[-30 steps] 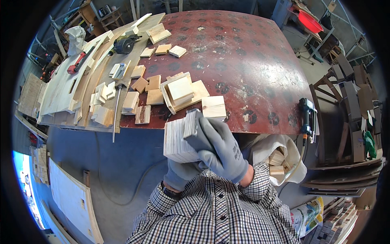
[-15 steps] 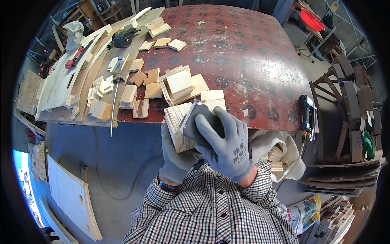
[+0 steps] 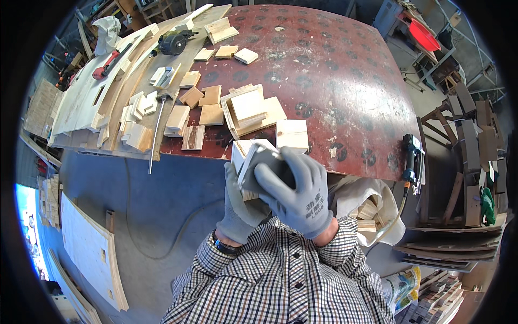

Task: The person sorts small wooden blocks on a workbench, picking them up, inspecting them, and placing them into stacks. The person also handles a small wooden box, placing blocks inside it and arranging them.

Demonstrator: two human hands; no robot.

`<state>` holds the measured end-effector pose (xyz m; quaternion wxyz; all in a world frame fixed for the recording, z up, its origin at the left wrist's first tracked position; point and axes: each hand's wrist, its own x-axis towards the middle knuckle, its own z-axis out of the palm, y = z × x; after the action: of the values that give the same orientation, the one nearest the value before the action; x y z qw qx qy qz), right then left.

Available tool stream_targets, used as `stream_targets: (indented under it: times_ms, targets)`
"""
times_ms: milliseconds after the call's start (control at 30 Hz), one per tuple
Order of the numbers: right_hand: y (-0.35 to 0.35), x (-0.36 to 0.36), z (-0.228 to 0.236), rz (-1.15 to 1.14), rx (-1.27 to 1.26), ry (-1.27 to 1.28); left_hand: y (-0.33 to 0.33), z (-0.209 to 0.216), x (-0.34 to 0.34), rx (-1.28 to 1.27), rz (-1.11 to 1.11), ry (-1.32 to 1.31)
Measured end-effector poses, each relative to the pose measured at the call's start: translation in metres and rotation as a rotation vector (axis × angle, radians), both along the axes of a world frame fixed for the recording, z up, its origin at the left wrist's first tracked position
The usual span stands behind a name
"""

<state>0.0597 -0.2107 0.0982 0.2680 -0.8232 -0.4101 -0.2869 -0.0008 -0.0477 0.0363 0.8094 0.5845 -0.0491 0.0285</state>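
Note:
Just off the table's near edge, my left hand [image 3: 237, 210], in a grey work glove, grips a pale wooden block [image 3: 239, 151] from its left side and below. My right hand [image 3: 302, 197], gloved alike, is closed over a dark grey sanding block [image 3: 280, 171] with a pale edge. That sanding block lies tilted against the wooden block and covers most of its face. A square wooden piece [image 3: 291, 134] rests on the table just beyond my right fingers. Left of it sits a stack of square wooden pieces [image 3: 250, 105].
Small wood blocks [image 3: 211, 114] lie along the left of the red-brown table [image 3: 345, 97]. A hammer [image 3: 157, 129], a black power tool [image 3: 174, 42] and a red-handled tool [image 3: 105, 67] lie farther left. A nail gun [image 3: 411, 156] with a hose is at the right edge, near a white sack [image 3: 391, 208].
The sanding block has slid and tilted over the wooden block, hiding more of it. Both hands have shifted slightly, and the whole view has moved a little.

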Motion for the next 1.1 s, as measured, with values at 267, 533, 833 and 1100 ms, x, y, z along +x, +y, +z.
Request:
stream_targets:
  times_ms: [267, 533, 833, 1100]
  targets:
    - [-0.073, 0.036, -0.028, -0.483, 0.069, 0.311, 0.018, 0.006, -0.002, -1.017, -0.016, 0.464]
    - [-0.129, 0.038, -0.075, -0.716, -0.213, 0.630, 0.040, -0.008, -0.008, -0.876, -0.038, 0.533]
    - [-0.131, 0.091, -0.132, -0.759, -0.308, 0.417, 0.002, 0.011, 0.009, -0.416, 0.001, 0.517]
    - [-0.071, 0.025, -0.031, 0.048, 0.229, 0.853, -0.023, 0.019, 0.037, -0.266, 0.089, 0.331]
